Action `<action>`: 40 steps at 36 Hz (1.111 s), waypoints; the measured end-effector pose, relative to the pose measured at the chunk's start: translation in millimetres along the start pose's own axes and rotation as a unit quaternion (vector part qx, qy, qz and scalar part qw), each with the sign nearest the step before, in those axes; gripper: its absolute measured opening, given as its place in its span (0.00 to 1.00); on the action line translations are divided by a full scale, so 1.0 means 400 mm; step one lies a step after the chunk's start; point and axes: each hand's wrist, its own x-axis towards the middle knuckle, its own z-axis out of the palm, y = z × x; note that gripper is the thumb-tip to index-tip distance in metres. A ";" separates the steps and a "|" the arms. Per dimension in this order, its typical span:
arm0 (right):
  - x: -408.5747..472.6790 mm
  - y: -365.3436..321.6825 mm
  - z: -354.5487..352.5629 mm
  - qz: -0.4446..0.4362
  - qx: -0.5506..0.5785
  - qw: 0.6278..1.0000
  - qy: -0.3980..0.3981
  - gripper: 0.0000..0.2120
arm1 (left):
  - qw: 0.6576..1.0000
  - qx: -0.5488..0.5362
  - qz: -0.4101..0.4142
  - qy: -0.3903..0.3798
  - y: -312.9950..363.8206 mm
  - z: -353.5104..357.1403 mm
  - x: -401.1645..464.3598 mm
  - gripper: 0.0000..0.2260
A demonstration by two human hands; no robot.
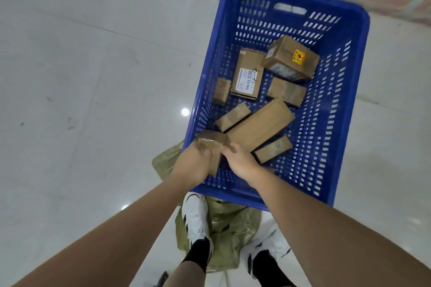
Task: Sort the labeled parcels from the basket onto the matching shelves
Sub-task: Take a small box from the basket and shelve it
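Soft overhead light, floor (93,77) glare, warped edges

Both forearms are bare, with no sleeves reaching them. The person wears white sneakers (195,218) with black stripes on the sides. Black socks (198,254) rise above the shoes to the ankles.

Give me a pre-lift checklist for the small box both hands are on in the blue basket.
1. Left hand grips the small brown cardboard box: ok.
2. Right hand touches the box's other side: ok; firm grip: cannot tell.
3. Box label readable for shelf matching: cannot tell, no label in view.
4. Long brown cardboard box lies right beside it, may catch: not ok.
5. Blue perforated plastic basket sits flat on the floor: ok.
6. Target shelf in view: not ok.
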 end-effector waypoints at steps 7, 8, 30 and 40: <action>0.105 0.038 0.075 -0.010 0.204 0.979 -0.001 0.32 | 0.969 -0.224 -0.043 0.098 0.007 0.114 0.086 0.25; 0.112 0.042 0.081 -0.007 0.231 0.973 -0.003 0.33 | 0.967 -0.227 -0.041 0.110 0.021 0.122 0.092 0.26; 0.020 0.146 -0.063 0.067 0.348 0.924 0.141 0.55 | 0.983 -0.150 0.096 -0.039 0.061 0.170 0.094 0.15; -0.195 0.051 -0.286 0.005 0.480 0.873 0.093 0.33 | 0.929 -0.365 -0.056 -0.009 0.185 0.055 -0.059 0.35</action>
